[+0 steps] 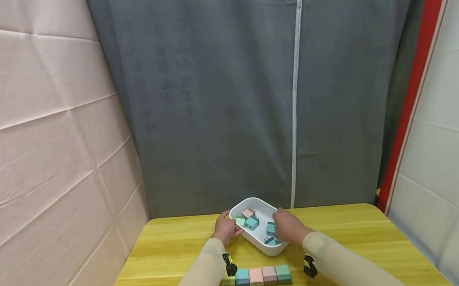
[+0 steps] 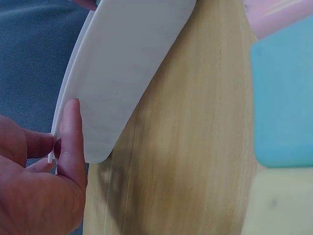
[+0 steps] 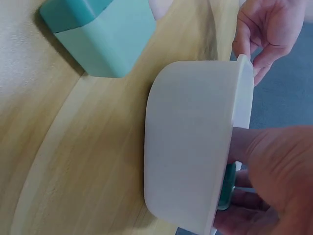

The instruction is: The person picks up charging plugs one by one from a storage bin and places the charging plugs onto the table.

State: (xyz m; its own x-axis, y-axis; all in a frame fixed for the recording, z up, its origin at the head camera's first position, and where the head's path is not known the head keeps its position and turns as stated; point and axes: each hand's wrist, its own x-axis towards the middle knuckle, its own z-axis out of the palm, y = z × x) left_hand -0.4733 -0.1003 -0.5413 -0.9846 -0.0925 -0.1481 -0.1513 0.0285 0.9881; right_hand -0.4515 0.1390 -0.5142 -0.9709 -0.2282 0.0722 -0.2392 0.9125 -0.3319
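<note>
A white plastic bin (image 1: 272,250) sits on the far part of the table, holding several pastel plug adapters, among them a pink one (image 1: 248,213) and a teal one (image 1: 252,223). My left hand (image 1: 224,229) pinches the bin's rim at its left end, thumb and fingers on either side of the lip in the left wrist view. Over the right rim, my right hand (image 1: 288,227) reaches inside. Its thumb and fingers grip a teal adapter (image 3: 227,187), partly hidden behind the bin wall in the right wrist view.
Nearer me, a row of adapters stands side by side, with a blue one (image 1: 242,278), a pink one (image 1: 256,277) and a green one (image 1: 283,274), metal pins towards me. Behind the yellow wooden table (image 1: 160,245) hangs a grey curtain (image 1: 218,116).
</note>
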